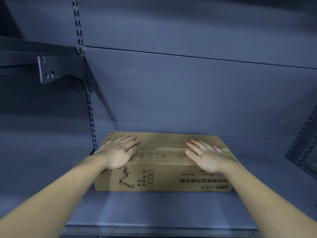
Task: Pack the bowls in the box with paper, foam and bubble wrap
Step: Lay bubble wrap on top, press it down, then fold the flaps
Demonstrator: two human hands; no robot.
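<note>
Brown cardboard box, taped shut, printed text upside down.

Carrier: all print stands on the near side face of the cardboard box, and it reads upside down.
Main line: "X04" followed by the Chinese characters 单屏显示器支架, at 4 o'clock on that face; whatever precedes the X is covered.
Tick boxes: a column of four small squares at 8 o'clock, one of them ticked; beside them are small Chinese characters, of which 白 is legible.
Sign: a line drawing of a jointed clamp arm, at 9 o'clock.
Corner mark: small print at 5 o'clock, too blurred to read.
Top face: faded print, unreadable.
</note>
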